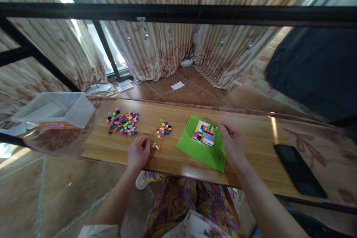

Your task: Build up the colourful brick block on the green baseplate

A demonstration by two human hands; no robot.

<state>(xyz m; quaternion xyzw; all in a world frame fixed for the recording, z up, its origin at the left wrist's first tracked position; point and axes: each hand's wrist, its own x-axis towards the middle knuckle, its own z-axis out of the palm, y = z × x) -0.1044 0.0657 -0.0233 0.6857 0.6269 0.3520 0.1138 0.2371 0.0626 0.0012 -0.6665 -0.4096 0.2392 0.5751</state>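
A green baseplate (209, 154) lies on the wooden table with a flat patch of multicoloured small bricks (205, 132) built on it. My right hand (233, 143) rests on the plate's right edge, fingers loosely curled, nothing visible in it. My left hand (138, 152) lies on the table with its fingers curled in, just left of a tiny cluster of bricks (156, 145). Whether it holds a brick is hidden. A small heap of bricks (164, 128) and a larger heap (123, 122) lie further back and left.
A translucent plastic box (57, 109) stands at the table's left end. A black phone (299, 170) lies on the right of the table. A black metal frame bar (178, 13) crosses overhead; curtains hang behind.
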